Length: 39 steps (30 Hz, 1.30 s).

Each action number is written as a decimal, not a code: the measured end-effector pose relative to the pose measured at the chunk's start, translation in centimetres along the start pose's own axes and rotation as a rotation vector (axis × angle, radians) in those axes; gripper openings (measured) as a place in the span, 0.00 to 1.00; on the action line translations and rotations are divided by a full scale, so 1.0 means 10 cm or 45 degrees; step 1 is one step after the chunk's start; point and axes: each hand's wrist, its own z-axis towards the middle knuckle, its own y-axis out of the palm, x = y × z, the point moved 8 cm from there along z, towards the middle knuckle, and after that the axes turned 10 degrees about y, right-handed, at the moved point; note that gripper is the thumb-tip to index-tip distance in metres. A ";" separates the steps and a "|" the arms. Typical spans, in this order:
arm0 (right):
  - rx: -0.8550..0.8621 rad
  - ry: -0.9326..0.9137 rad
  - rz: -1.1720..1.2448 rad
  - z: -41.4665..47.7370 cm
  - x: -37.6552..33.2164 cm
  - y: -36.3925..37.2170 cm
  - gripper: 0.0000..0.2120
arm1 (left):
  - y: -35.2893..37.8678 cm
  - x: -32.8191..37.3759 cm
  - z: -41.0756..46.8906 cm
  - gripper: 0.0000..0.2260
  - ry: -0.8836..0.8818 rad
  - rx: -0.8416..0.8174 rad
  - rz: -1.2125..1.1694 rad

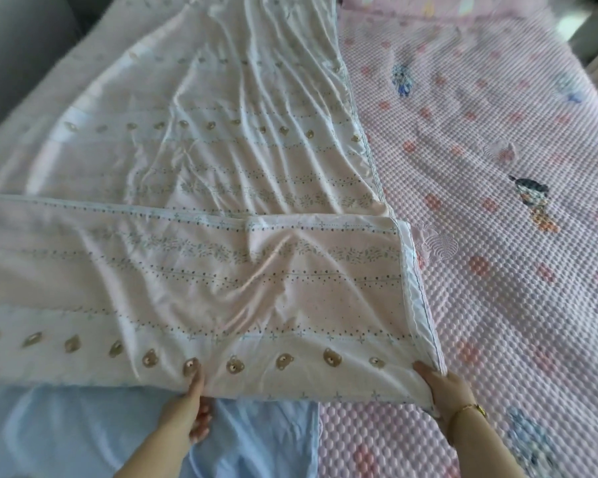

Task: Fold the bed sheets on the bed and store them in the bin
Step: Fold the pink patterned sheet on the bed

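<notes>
A pale pink bed sheet (201, 174) printed with small brown bears and dotted lines lies spread over the bed, its near end folded back on itself into a wide band (221, 288). My left hand (192, 408) pinches the band's near edge, thumb on top and fingers curled under. My right hand (446, 391), a gold bracelet on its wrist, grips the band's near right corner. Under the near edge lies a light blue sheet (83, 432). No bin is in view.
The bed is covered by a pink quilted bedspread (497, 219) with cartoon figures, bare on the right half. A dark grey surface (18, 46) lies past the bed's left side. A pillow edge (446, 5) shows at the far end.
</notes>
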 end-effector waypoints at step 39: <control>-0.070 -0.142 0.386 -1.71 1.00 -0.94 0.17 | -1.50 0.06 -1.45 0.14 0.516 -0.138 -0.994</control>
